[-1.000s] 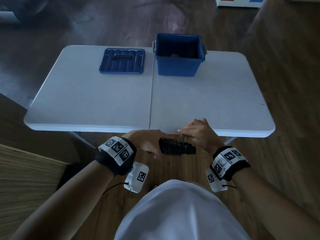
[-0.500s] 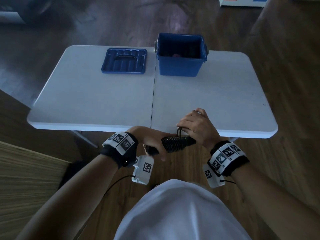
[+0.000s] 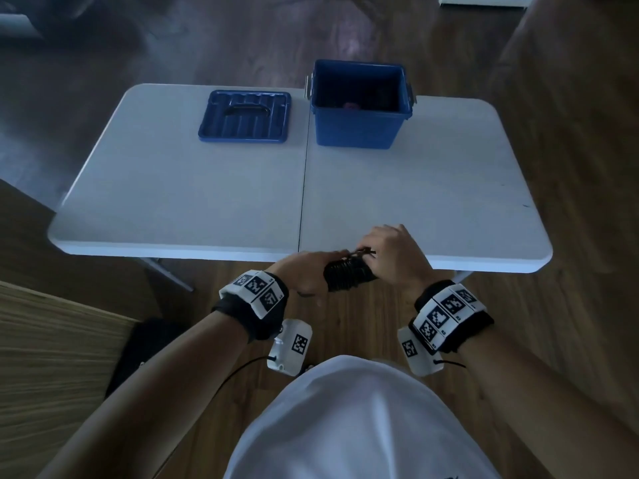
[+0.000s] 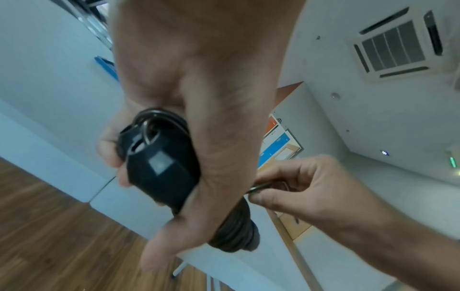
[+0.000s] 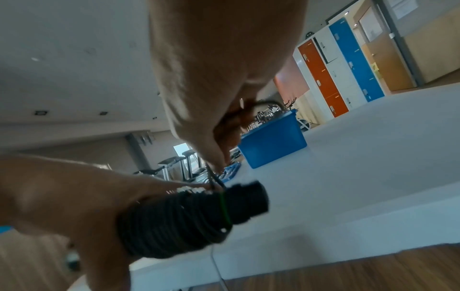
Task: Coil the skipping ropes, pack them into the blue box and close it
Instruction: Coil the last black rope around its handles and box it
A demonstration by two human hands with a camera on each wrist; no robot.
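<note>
A black skipping rope (image 3: 347, 275) is wound in tight turns round its black handles (image 4: 159, 169) (image 5: 248, 202), held just in front of the table's near edge. My left hand (image 3: 304, 274) (image 4: 189, 137) grips the handle end of the bundle. My right hand (image 3: 387, 254) (image 4: 293, 189) (image 5: 219, 126) pinches the loose rope end (image 4: 261, 188) above the bundle. The open blue box (image 3: 359, 105) (image 5: 271, 143) stands at the far middle of the table, something reddish lying in it. Its blue lid (image 3: 244, 116) lies to the box's left.
The white folding table (image 3: 207, 188) has a seam down its middle. A wooden floor (image 3: 570, 133) surrounds it, and a wooden panel (image 3: 52, 340) stands at my left. Lockers (image 5: 336, 72) and exercise machines (image 5: 174, 165) stand far behind.
Both hands have risen with the bundle toward the table's near edge. The right hand has shifted to the left over the bundle, still pinching the rope end.
</note>
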